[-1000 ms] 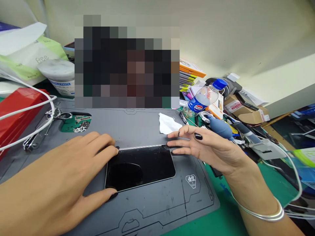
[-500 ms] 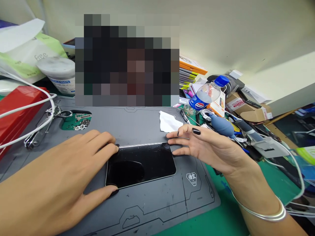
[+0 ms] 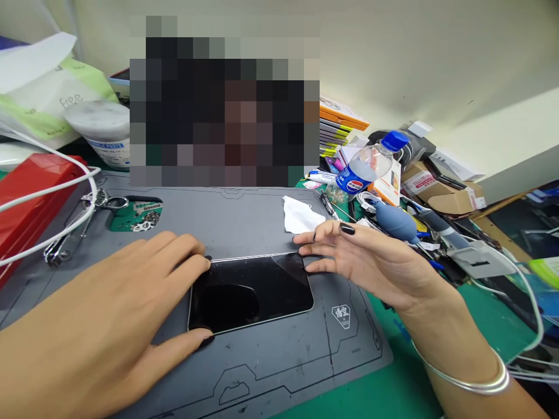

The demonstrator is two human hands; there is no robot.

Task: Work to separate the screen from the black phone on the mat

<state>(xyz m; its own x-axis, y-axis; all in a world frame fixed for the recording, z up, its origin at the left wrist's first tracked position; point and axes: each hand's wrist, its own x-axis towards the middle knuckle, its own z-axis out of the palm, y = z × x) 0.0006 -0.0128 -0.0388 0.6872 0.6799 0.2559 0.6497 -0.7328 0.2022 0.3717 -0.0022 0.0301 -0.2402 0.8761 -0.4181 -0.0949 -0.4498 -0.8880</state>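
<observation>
A smartphone (image 3: 266, 291) with a dark, glossy screen lies face up on the grey work mat (image 3: 262, 372). My left hand (image 3: 148, 302) grips its left end, thumb on the near edge and fingers on the far edge. At the phone's far right corner is my right hand (image 3: 362, 262), its fingers apart and the lower fingertips at the corner. Nothing is held in that hand. Just beyond its fingertips lies a crumpled white wipe (image 3: 301, 215).
To the left are a red box (image 3: 39, 192), a white cable (image 3: 52, 233), scissors (image 3: 105, 201) and a paste tub (image 3: 105, 134). A Pepsi bottle (image 3: 364, 169), a blue air blower (image 3: 395, 222) and cardboard boxes (image 3: 437, 186) crowd the right. A blurred-out person is behind the mat.
Almost nothing differs. The view has shifted very slightly; both hands and the phone keep the same places relative to each other.
</observation>
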